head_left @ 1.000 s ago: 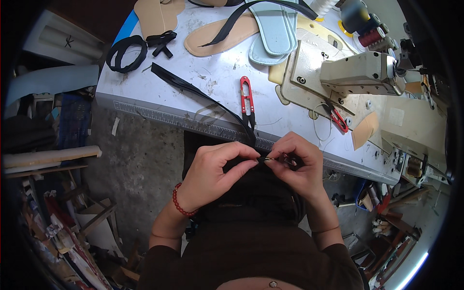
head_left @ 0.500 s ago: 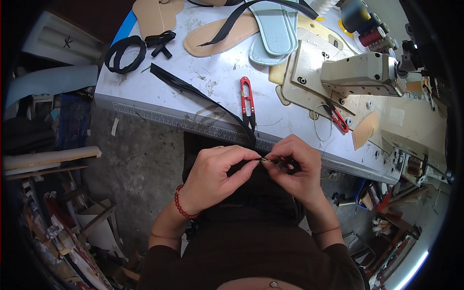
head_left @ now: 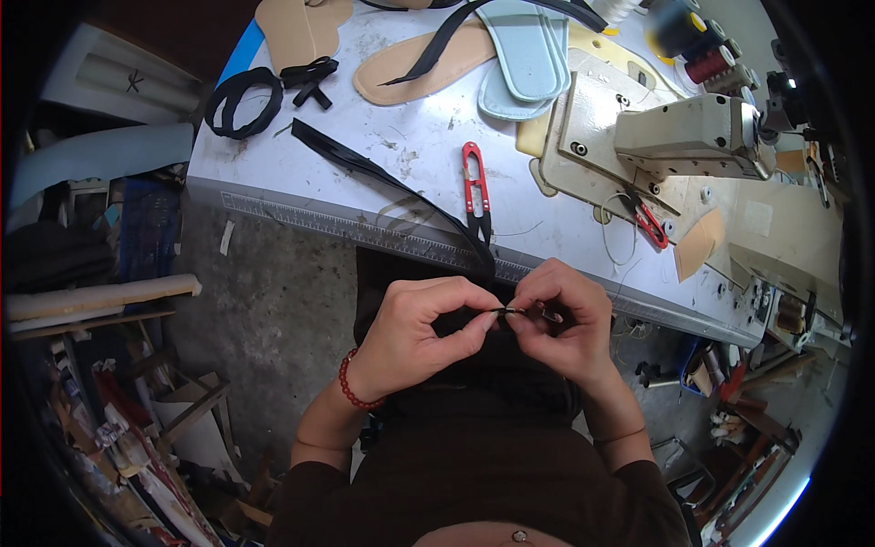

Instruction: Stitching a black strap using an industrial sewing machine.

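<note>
My left hand [head_left: 427, 330], with a red bead bracelet at the wrist, is closed in a pinch on the end of a long black strip [head_left: 383, 176], perhaps zipper tape. That strip lies across the worktable, hangs over its front edge and passes behind my fingers. Fingertip to fingertip with it, my right hand [head_left: 567, 319] also pinches; a small shiny bit shows among its curled fingers, too small to name. Both hands are just off the table's front edge, above my lap. Red thread snips [head_left: 475, 190] lie on the table beyond them.
A sewing machine [head_left: 693, 137] stands at right, with a second pair of red snips [head_left: 652, 225] and thread cones [head_left: 709, 66] by it. Tan insoles [head_left: 383, 77], pale blue insoles [head_left: 529, 59] and a black strap coil [head_left: 244, 102] lie farther back. A ruler [head_left: 310, 219] runs along the edge.
The whole view has shifted slightly, moving the table and hands a little rightward in it. Both hands keep their pinch, with slightly more of the small dark piece showing between the fingertips.
</note>
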`<state>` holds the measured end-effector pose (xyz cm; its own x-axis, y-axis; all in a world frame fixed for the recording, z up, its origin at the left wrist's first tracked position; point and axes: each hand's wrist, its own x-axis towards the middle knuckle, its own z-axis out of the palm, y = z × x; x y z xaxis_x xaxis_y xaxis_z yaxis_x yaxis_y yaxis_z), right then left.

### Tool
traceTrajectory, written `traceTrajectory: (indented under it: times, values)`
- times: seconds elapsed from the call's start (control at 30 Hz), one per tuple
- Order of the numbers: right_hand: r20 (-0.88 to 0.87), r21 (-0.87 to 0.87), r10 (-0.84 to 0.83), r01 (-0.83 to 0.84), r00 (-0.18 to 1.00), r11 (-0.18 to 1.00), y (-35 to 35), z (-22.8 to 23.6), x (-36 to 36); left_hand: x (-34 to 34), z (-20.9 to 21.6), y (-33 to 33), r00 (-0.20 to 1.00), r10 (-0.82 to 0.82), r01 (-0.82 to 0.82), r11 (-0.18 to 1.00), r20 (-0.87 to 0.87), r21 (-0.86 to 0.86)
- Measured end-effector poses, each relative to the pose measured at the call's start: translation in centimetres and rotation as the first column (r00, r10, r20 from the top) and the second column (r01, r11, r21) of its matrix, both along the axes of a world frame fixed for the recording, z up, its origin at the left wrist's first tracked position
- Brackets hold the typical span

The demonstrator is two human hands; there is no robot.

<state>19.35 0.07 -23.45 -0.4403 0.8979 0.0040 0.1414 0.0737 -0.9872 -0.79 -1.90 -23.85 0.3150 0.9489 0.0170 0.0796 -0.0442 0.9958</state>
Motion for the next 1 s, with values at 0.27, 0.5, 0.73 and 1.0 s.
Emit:
traceTrajectory:
  times: [0.27, 0.5, 0.73, 1.0]
  values:
    - [-0.199, -0.243, 0.102, -0.150, 0.975, 0.959, 1.0, 1.0, 1.3, 0.6, -0.8, -1.0, 0.973, 0.183, -0.164, 0.977, 0.141, -0.136]
    - [-0.423, -0.525, -0.011, -0.235, 0.906, 0.818, 0.2, -1.6, 1.8, 0.0, -0.1, 0.2, 0.990, 0.002, -0.006, 1.000, 0.141, 0.023]
    - [-0.549, -0.691, -0.202, -0.305, 0.811, 0.656, 0.4, -1.1, 1.5, -0.4, 0.4, -0.2, 0.991, -0.088, 0.087, 0.996, 0.101, 0.018]
    - [-0.437, -0.579, -0.187, -0.116, 0.880, 0.807, 0.1, -1.1, 0.9, -0.7, 0.2, -0.1, 0.934, -0.096, 0.141, 0.984, 0.345, -0.108]
